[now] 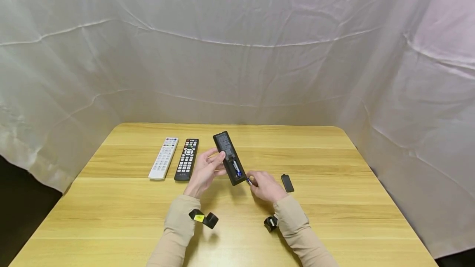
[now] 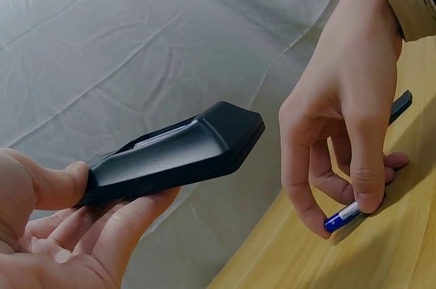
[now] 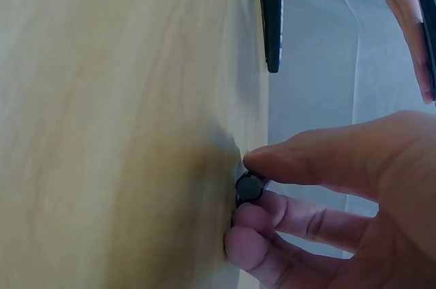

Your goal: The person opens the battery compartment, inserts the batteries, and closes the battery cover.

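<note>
My left hand (image 1: 205, 171) grips a black remote control (image 1: 227, 147), its back turned up and its battery bay uncovered. One blue and white battery (image 1: 236, 167) lies in that bay. Just right of the remote's lower end, my right hand (image 1: 266, 185) pinches a second blue and white battery (image 2: 346, 215) between thumb and fingers, close to the tabletop. In the right wrist view, the dark end of this pinched battery (image 3: 249, 187) faces the camera. The black battery cover (image 1: 287, 183) lies on the table to the right of my right hand.
To the left, a white remote (image 1: 163, 158) and another black remote (image 1: 186, 160) lie side by side, buttons up, on the wooden table (image 1: 334, 226). A pale curtain (image 1: 237, 69) hangs behind the table and along its sides.
</note>
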Available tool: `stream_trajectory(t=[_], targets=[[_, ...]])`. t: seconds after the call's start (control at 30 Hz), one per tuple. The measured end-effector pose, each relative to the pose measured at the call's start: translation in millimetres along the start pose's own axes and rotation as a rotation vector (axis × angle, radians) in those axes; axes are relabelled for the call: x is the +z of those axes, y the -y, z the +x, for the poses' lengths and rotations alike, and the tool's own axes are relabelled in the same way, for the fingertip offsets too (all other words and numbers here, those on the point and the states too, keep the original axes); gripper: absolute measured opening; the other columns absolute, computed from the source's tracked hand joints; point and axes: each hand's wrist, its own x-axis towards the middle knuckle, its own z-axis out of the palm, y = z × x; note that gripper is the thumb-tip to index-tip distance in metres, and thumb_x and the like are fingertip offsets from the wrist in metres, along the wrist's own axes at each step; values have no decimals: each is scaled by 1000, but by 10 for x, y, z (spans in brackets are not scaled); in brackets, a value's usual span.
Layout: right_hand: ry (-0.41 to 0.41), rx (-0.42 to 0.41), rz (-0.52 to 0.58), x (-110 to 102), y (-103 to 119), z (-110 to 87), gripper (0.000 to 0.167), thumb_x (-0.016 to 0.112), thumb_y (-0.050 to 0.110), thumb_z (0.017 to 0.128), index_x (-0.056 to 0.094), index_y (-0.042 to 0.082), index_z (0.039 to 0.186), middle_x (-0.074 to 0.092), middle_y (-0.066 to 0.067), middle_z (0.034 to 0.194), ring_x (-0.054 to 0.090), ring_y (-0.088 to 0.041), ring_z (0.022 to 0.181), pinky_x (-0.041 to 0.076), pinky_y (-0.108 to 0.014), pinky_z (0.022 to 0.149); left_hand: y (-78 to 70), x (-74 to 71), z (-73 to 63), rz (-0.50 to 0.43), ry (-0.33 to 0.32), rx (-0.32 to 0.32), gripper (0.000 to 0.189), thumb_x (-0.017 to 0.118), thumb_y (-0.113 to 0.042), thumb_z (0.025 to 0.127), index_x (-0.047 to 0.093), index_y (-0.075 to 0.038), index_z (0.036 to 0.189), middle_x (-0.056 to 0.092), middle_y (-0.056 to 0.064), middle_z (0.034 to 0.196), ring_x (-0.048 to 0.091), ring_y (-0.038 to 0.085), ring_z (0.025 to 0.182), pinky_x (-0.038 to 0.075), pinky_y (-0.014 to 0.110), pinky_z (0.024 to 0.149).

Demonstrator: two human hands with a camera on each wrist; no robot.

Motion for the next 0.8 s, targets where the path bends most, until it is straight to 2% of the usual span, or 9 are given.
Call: stream_trajectory(t=[0.2, 0.33, 0.63, 0.8], targets=[[-16, 101, 50, -17, 25, -9, 26, 69, -2, 85, 67, 8, 109, 67, -3, 77, 56, -14, 71, 50, -31, 65, -8, 5, -2, -1, -5, 0, 43, 51, -8, 105, 40, 8, 144, 75, -7, 83, 75, 8, 74, 65, 25, 71], [-40, 136, 77, -26, 39, -7, 23, 70, 0, 86, 67, 10, 107, 71, -5, 80, 61, -16, 74, 54, -34, 68, -10, 5, -2, -4, -4, 3, 42, 50, -7, 105, 41, 9, 142, 75, -7, 82, 75, 8, 74, 65, 25, 71], [-96, 162, 145, -35, 40, 4, 21, 69, 4, 90, 67, 11, 110, 73, -4, 85, 64, -16, 77, 55, -33, 69, -4, -3, -2, 4, -6, 3, 42, 51, -8, 105, 42, 8, 142, 76, -7, 84, 75, 8, 75, 65, 26, 72], [-184, 123, 208, -45, 44, 27, 25, 69, 1, 89, 66, 7, 114, 71, -5, 86, 68, -16, 79, 59, -33, 72, 5, -11, 1, 3, -4, 4, 41, 51, -8, 105, 42, 9, 142, 76, -7, 84, 75, 8, 75, 65, 26, 72]])
